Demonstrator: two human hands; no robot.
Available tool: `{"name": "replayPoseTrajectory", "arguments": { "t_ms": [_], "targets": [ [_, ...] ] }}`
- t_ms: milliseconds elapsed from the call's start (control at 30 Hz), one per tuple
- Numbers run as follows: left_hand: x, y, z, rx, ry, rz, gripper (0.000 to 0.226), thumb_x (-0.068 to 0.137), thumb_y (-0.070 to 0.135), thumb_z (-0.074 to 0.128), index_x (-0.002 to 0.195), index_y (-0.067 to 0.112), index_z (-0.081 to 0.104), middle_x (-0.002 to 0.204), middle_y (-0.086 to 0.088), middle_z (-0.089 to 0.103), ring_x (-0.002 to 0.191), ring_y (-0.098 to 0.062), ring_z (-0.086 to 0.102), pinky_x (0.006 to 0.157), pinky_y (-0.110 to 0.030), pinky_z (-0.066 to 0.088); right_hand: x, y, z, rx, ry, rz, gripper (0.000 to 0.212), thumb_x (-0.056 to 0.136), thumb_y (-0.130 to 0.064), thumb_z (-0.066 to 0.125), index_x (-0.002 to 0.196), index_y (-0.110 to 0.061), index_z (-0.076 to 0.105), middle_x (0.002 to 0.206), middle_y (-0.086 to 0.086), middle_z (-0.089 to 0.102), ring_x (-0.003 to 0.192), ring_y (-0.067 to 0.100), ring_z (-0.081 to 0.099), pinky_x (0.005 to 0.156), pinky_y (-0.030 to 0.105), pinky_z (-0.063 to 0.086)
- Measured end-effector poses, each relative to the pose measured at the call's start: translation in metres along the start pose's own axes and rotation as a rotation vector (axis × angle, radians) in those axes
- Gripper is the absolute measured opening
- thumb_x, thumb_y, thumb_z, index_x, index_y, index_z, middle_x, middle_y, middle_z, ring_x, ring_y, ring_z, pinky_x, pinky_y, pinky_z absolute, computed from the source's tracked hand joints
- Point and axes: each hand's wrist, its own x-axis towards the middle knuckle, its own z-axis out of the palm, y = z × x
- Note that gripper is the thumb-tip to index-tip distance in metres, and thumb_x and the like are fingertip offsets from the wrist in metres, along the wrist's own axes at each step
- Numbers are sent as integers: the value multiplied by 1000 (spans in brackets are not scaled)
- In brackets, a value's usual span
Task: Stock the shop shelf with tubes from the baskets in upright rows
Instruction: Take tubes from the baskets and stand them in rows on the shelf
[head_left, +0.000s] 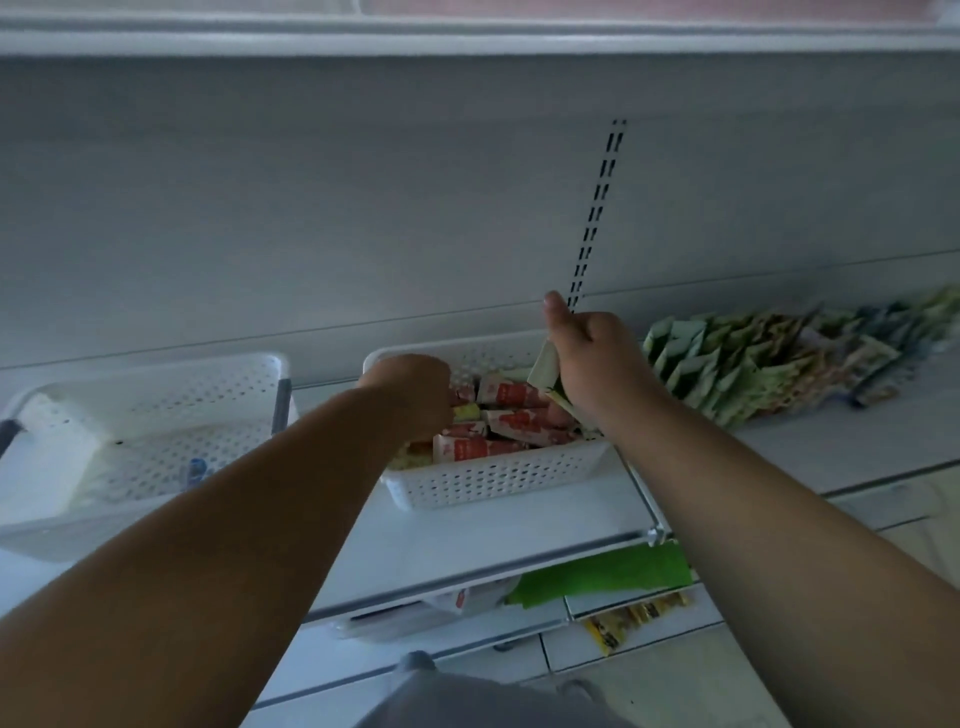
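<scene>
A white perforated basket (493, 480) stands on the shelf (519, 525), filled with several red-and-white tubes (498, 421) lying flat. My left hand (410, 389) reaches into the basket's left side, its fingers curled among the tubes; its grasp is hidden. My right hand (592, 358) is above the basket's right end and grips a green-and-white tube (545, 371), thumb raised. To the right, rows of green tubes (727, 358) stand leaning on the shelf.
A second white basket (156, 395), nearly bare inside with a small blue item, sits at the left. The shelf's back panel has a slotted upright (597, 208). Below the shelf lie a green sheet (608, 571) and yellow packets (628, 618).
</scene>
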Motion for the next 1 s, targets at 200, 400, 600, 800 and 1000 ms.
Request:
{"name": "replayPoseTrajectory", "arguments": {
  "t_ms": [200, 400, 600, 800, 1000],
  "targets": [
    [3, 3, 7, 24, -96, 78, 30, 95, 43, 43, 102, 24, 65, 77, 6, 61, 68, -11, 58, 61, -28, 49, -10, 2, -9, 55, -41, 115, 69, 100, -54, 29, 72, 2, 56, 62, 11, 53, 55, 18, 50, 53, 27, 33],
    [-7, 11, 0, -151, -173, 23, 31, 96, 39, 48, 114, 15, 52, 91, 2, 63, 79, -13, 62, 74, -30, 55, -14, 5, -9, 168, -105, 231, 73, 97, -62, 30, 99, 4, 62, 86, 23, 69, 68, 31, 67, 62, 38, 51],
    [-40, 14, -19, -317, 66, -29, 31, 93, 38, 54, 118, 21, 50, 94, -1, 62, 73, -16, 58, 62, -31, 54, -22, 12, -15, 158, -73, 263, 71, 96, -64, 26, 98, -5, 65, 81, 15, 67, 71, 27, 66, 66, 37, 49],
    [-91, 34, -26, -589, 261, 43, 25, 95, 38, 52, 117, 35, 39, 95, 0, 65, 69, -16, 59, 70, -31, 45, -30, 28, -32, 398, -42, 281, 61, 83, -79, 31, 76, -28, 63, 78, 6, 65, 77, 27, 62, 79, 46, 51],
    [-99, 103, -32, -629, 331, 212, 33, 101, 30, 38, 134, 25, 40, 127, -3, 50, 104, -20, 49, 84, -28, 31, -55, 56, -91, 735, -227, 326, 62, 87, -70, 38, 70, -19, 69, 69, 7, 63, 61, 20, 55, 62, 33, 43]
  ]
}}
